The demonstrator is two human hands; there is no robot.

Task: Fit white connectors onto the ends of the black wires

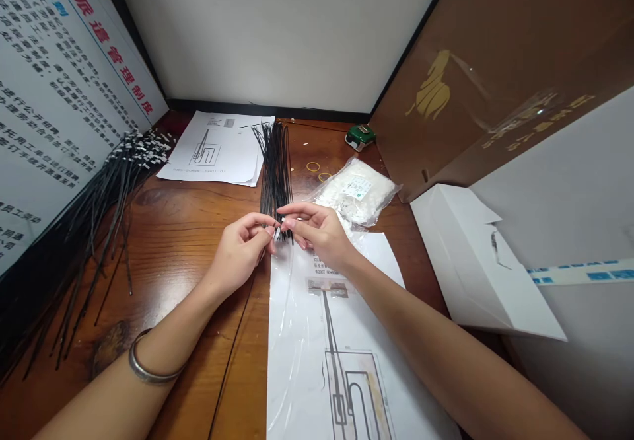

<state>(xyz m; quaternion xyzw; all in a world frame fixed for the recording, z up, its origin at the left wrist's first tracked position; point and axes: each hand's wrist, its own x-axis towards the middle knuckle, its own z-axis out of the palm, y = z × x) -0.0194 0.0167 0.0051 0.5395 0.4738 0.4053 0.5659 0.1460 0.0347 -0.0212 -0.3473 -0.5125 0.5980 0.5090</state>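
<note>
My left hand (242, 247) and my right hand (317, 230) meet fingertip to fingertip at the near end of a bundle of thin black wires (275, 162) lying on the wooden table (178, 228). Both hands pinch something small and pale between thumb and forefinger; I cannot make out what it is. A thin black wire runs from under my left hand toward me. Below my right hand lies a printed sheet with a drawing (341, 347), partly under clear plastic film. My left wrist wears a metal bangle (148, 368).
A larger heap of black wires with white tips (113, 182) lies at the left against a printed board. A second drawing sheet (218, 149), a bag of small white parts (357, 192), a green tape measure (360, 136), rubber bands and a white folded box (475, 261) sit around.
</note>
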